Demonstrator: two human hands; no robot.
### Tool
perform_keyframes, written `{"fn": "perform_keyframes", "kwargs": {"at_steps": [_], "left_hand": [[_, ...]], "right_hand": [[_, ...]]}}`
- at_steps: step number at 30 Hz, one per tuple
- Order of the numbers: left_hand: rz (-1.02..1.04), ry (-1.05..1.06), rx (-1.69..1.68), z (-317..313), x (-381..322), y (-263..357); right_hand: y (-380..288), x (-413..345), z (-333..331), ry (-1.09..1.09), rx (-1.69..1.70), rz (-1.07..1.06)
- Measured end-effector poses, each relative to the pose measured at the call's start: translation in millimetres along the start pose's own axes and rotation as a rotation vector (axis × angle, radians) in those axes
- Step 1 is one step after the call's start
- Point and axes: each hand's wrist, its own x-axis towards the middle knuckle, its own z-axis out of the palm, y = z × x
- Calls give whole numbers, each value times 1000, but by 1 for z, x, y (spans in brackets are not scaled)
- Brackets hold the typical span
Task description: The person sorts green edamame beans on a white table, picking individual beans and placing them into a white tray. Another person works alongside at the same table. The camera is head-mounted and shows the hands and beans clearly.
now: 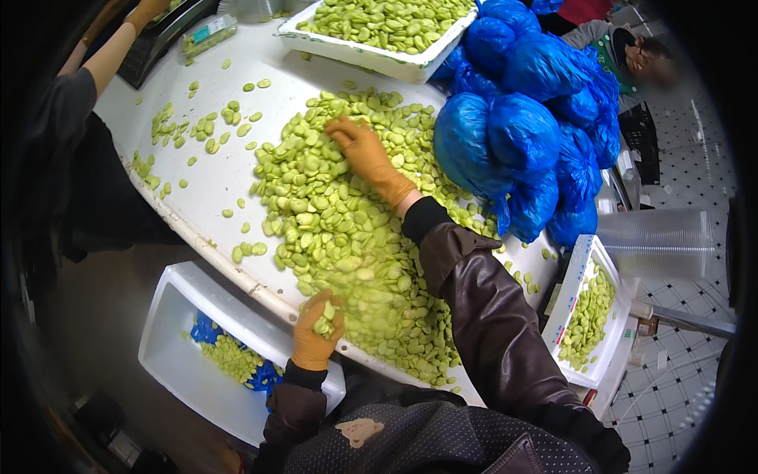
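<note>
A wide heap of shelled broad beans (331, 201) is spread over the white table (195, 160). My right hand (368, 157), in an orange glove, reaches across the heap with its fingertips on the beans at the far side. Close to the table's near edge, my left hand (317, 338), gloved alike, is curled palm up around several broad beans (325, 320). Below and left of it stands a white foam box (177, 332) with beans (231, 358) and blue plastic (204, 326) inside.
Blue plastic bags (524, 124), filled, are piled on the right. A foam tray of beans (379, 62) stands at the back, another foam box (583, 320) at right by stacked clear containers (657, 243). At upper left is a co-worker's arm (112, 56), near a labelled punnet (207, 38).
</note>
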Motion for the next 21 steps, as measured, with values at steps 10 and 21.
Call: {"fn": "perform_keyframes", "kwargs": {"at_steps": [10,21], "left_hand": [[14,23,65,-4,1,-1],[60,-83,59,-5,0,-3]], "right_hand": [[-56,-80,-24,-540,-163,-338],[22,-11,-77,46,-349,369]]}}
